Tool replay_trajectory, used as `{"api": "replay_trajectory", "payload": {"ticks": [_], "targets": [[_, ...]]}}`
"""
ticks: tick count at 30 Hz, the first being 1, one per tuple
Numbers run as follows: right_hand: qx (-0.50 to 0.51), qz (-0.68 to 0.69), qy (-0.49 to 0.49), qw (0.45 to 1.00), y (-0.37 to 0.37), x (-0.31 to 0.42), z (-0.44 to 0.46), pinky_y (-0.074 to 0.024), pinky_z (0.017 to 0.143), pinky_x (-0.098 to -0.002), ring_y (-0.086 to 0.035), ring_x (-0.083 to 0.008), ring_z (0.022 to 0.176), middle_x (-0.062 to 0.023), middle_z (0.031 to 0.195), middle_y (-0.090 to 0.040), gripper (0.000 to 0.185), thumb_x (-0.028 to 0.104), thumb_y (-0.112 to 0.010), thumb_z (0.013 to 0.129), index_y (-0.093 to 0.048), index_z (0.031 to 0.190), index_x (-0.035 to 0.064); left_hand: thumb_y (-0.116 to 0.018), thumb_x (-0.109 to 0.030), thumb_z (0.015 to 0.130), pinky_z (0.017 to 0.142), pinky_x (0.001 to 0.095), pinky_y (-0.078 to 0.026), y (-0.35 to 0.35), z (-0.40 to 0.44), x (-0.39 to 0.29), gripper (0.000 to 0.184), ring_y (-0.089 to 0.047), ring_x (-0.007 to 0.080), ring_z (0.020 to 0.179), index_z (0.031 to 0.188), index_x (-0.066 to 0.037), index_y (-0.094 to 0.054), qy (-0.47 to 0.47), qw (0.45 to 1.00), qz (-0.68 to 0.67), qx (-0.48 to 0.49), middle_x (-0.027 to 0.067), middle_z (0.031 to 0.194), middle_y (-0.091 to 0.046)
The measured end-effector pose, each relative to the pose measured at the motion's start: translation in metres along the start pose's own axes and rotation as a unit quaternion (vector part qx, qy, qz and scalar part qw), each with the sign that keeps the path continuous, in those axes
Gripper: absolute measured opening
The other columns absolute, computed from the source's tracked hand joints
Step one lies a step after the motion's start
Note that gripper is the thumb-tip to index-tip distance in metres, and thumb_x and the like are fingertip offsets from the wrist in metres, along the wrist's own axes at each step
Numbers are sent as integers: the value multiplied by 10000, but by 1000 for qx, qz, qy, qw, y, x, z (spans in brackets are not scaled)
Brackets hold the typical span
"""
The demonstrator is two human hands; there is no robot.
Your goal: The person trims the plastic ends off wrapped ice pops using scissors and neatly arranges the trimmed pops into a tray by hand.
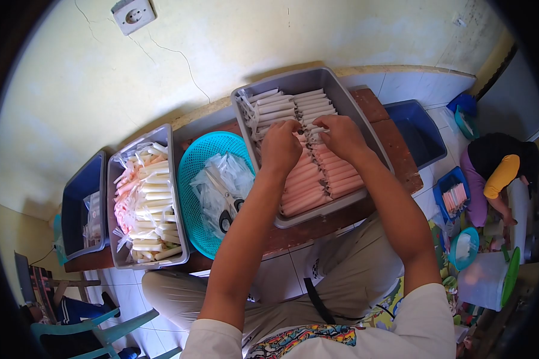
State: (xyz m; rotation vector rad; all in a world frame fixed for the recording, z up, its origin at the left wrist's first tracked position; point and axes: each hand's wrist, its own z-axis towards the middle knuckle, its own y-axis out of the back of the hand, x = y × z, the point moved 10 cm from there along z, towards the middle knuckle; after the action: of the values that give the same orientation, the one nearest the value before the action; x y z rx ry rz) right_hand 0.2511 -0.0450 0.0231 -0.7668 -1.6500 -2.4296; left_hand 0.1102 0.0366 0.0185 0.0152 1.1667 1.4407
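Observation:
Both of my hands are over a grey tub holding two rows of wrapped sticks, whitish at the back and pink nearer me. My left hand is at the middle of the rows, its fingers bent together. Close beside it, my right hand has thumb and fingertips pinched above the right row. Whatever lies between the fingertips of either hand is too small to name. Left of the tub, a turquoise basket contains clear plastic pieces and scissors with black handles.
A second grey tub of cream and pink sticks and a dark blue tub stand further left on the wooden bench. Blue tubs and a co-worker are at the right. A green chair is lower left.

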Motion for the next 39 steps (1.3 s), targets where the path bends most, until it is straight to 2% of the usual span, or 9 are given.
{"api": "replay_trajectory", "payload": {"ticks": [8,14,16,19,23,25,32,35,39], "targets": [[63,110,37,991,-11,13,-1,-606,904,-425,-774,-334,982,-179,1035,-795,270,109,-807,883,-781,1139,28,-622,76,826,896,461,-566,11,-2,-12,305,-723,354,1018,1009,-72,-817,4,999,-35,31,151,1056,-779],[111,126,53,984,-19,21,-6,-605,893,-411,-772,-328,959,-175,1036,-796,237,95,-808,891,-790,1118,31,-666,35,848,940,462,-559,38,-12,-24,242,-718,349,1056,1003,-66,-823,-78,995,47,31,129,1071,-784],[131,105,89,982,-28,26,-7,-603,901,-411,-769,-330,959,-167,1044,-798,223,105,-806,892,-800,1105,39,-710,-24,860,1007,463,-529,32,-24,-19,205,-718,330,1081,1022,-77,-823,-70,985,105,117,121,1087,-785],[136,81,132,979,-37,32,-10,-609,849,-401,-773,-301,914,-153,1026,-799,241,69,-817,875,-802,1114,43,-746,-90,857,1073,466,-486,32,-36,-20,239,-723,312,1094,1087,-100,-813,-100,970,167,148,118,1092,-789],[154,79,107,979,-46,26,-12,-608,853,-394,-770,-306,913,-154,1027,-800,235,63,-816,876,-810,1109,42,-756,-126,855,1103,455,-458,20,-39,-11,276,-739,307,1061,1128,-116,-797,-77,959,214,170,126,1059,-797],[162,97,99,977,-48,23,-13,-607,856,-392,-769,-308,913,-154,1024,-801,213,59,-815,875,-817,1087,36,-742,-132,852,1073,436,-475,10,-42,-2,271,-756,305,1002,1118,-111,-787,-44,930,278,236,141,1028,-801],[175,96,87,976,-47,27,-12,-598,910,-414,-763,-335,955,-168,1020,-797,175,86,-797,880,-826,1045,37,-704,-102,816,1052,417,-484,7,-43,2,226,-761,304,940,1019,-113,-806,-49,911,325,248,162,1004,-799],[165,91,88,978,-44,24,-11,-598,905,-403,-765,-328,953,-168,1019,-798,174,91,-802,874,-825,1038,36,-711,-105,800,1065,411,-479,10,-43,3,215,-756,312,929,987,-120,-815,-46,928,293,225,152,1000,-801],[130,82,78,985,-27,18,-8,-605,887,-398,-768,-311,947,-164,1009,-796,205,98,-819,856,-816,1049,31,-762,-92,796,1026,425,-517,35,-34,-7,212,-756,323,926,1003,-88,-810,-62,983,130,113,139,989,-801]]}}
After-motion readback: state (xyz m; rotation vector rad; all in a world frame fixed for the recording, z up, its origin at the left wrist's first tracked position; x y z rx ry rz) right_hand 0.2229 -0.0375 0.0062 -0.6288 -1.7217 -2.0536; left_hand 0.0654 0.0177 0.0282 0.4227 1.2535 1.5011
